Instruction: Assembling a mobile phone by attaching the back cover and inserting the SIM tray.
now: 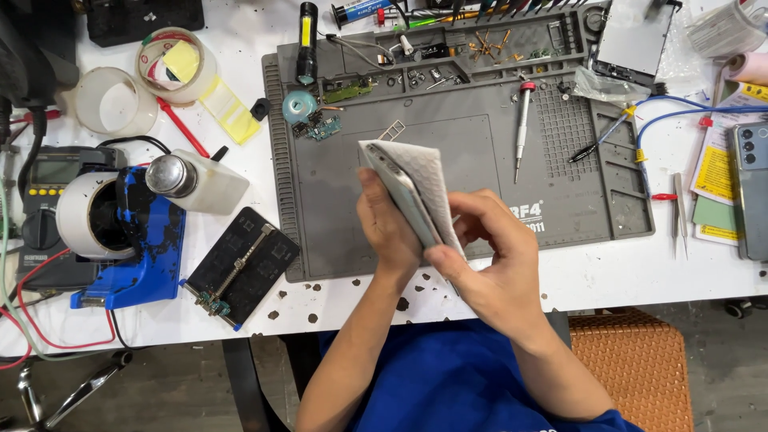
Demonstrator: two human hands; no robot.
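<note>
Phone point(398, 190) held edge-up over the grey repair mat point(472, 168), slim, silver-grey metallic rim, long side facing the camera, tilted with the top end up-left. White wipe point(424, 180) draped over its right face, textured like tissue or cloth, upper corner sticking out past the phone's top end. Left hand point(388, 228) closed around the lower part of the phone from the left, thumb along the edge. Right hand point(488, 248) closed too, fingers pressing the wipe against the phone from the right, thumb tip at the lower edge. Both hands hover just above the mat's front half, not resting on it.

Around: screwdriver point(522, 128) lying on the mat to the upper right, small circuit boards point(320, 124) at upper left, black flashlight point(307, 40) at the mat's top-left corner. White tabletop point(240, 72) is spotted with dark marks. Tape dispenser point(120, 232), blue, at far left. Another phone point(752, 188) lies at the right edge.
</note>
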